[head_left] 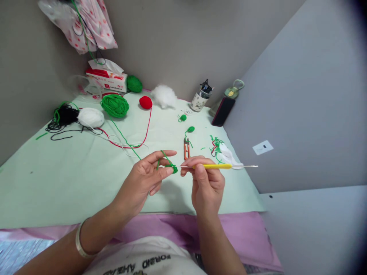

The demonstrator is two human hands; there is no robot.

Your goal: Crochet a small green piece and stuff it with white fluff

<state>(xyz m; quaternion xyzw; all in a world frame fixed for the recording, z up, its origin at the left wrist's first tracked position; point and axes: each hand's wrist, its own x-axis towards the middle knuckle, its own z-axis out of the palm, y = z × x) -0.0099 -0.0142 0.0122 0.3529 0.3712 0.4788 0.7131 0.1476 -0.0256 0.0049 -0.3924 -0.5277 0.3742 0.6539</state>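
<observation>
Between the thumb and fingers of my left hand (146, 175) is a small piece of green crochet (175, 170). Green yarn (165, 156) loops over the raised index finger and trails back toward a green yarn ball (115, 105). My right hand (208, 185) grips the yellow handle of a crochet hook (213, 166), held level. The hook's thin left end reaches the green piece; its other metal end points right. Just beyond my right hand lie orange-handled thread snips (186, 148).
Behind are a red yarn ball (145, 102), white stuffing (164, 96), a white yarn ball (91, 117), black yarn (65, 114) and a tissue box (110, 80). A pen cup (200, 100), phone (223, 111) and bottle (233, 90) stand near the right wall. Yarn scraps (217, 145) lie at right.
</observation>
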